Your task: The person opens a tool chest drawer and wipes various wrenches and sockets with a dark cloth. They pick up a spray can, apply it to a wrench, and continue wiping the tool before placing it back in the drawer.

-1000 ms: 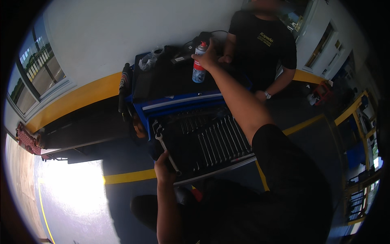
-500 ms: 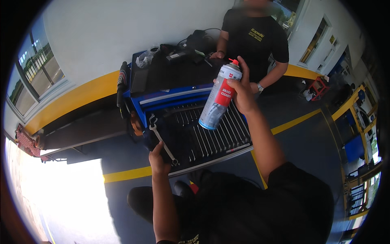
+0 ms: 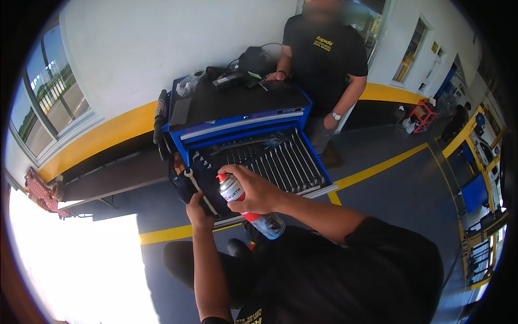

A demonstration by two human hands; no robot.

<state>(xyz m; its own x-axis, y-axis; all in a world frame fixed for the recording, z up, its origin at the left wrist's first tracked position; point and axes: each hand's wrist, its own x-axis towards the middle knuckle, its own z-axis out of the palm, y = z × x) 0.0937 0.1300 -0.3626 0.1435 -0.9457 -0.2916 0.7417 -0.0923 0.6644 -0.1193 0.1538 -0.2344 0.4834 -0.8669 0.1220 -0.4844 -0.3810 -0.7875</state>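
My left hand [image 3: 200, 210] grips a combination wrench [image 3: 203, 195] near its middle, its open-end jaw pointing up and away from me. Close on its right, my right hand [image 3: 253, 190] is wrapped round a spray can [image 3: 268, 224] with a red nozzle, a white and red label and a bluish base. The forefinger rests at the nozzle, and the can leans with its top toward the wrench. Beyond both hands, an open drawer [image 3: 318, 190] of a blue tool cabinet [image 3: 181, 132] holds several wrenches [image 3: 286, 162] laid in a row.
A person in a black shirt [image 3: 329, 59] stands behind the cabinet's right side, one hand on its top. On that top lie a clear plastic bag [image 3: 189, 85] and dark devices. A bench [image 3: 116, 181] runs along the left wall; a red rack [image 3: 422, 116] stands far right.
My right hand has brought the spray can down and left, from above the drawer to beside the wrench, tilting its nozzle leftward. The wrench has shifted slightly left and nearer.
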